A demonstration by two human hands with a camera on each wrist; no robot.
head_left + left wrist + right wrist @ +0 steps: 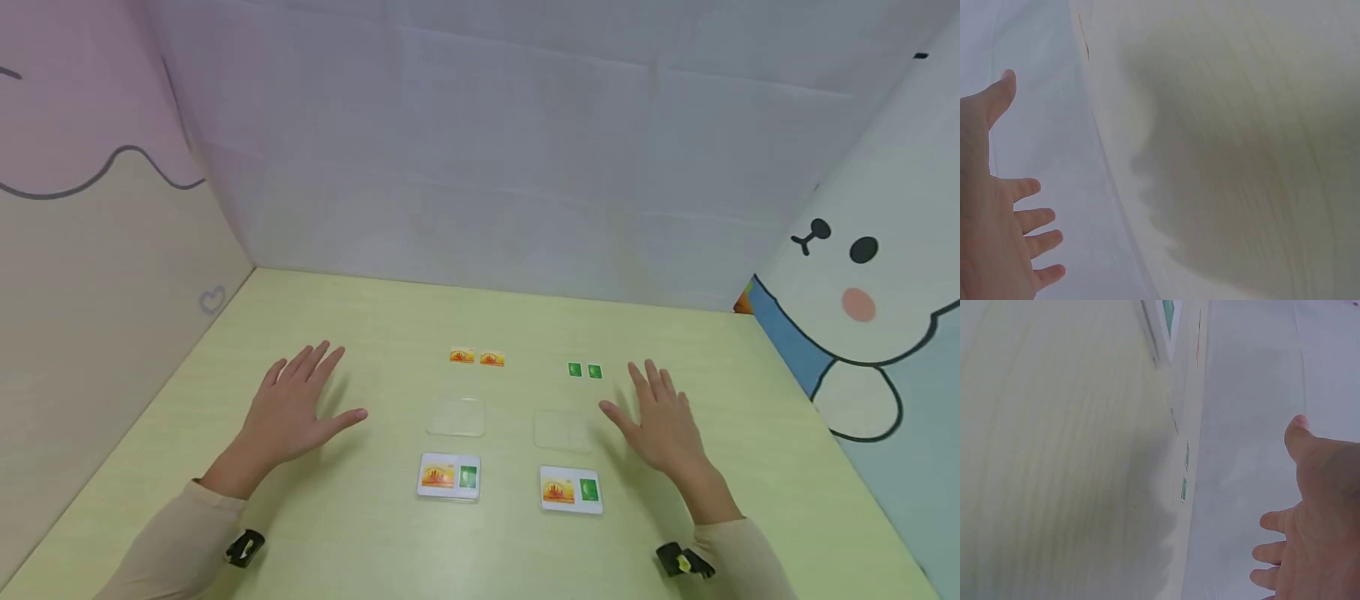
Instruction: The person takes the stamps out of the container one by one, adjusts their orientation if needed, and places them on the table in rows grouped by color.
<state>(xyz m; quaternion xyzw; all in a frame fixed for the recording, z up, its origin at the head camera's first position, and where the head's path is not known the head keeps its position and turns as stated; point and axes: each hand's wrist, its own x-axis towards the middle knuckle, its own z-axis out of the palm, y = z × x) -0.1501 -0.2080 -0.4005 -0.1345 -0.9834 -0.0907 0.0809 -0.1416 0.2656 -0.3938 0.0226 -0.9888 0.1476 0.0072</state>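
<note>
My left hand (288, 412) is held over the left part of the table, fingers spread, with nothing in it. My right hand (663, 421) hovers likewise at the right, its fingers pointing away from me. Between them lie two white rectangular cases, a left one (448, 492) and a right one (572, 504), each bearing an orange-yellow picture and a green one. Behind these lie two clear rectangular pieces, the left (456, 417) and the right (562, 431). Farther back are two orange-yellow stickers (462, 356) and two small green stickers (575, 370), the latter nearest my right hand.
The pale wood-grain table (360, 542) meets a white cloth backdrop (525, 167) at its far edge. A printed panel (105, 275) bounds the left side, and another with a cartoon face (847, 333) the right. Dark bands (245, 548) sit by both sleeves.
</note>
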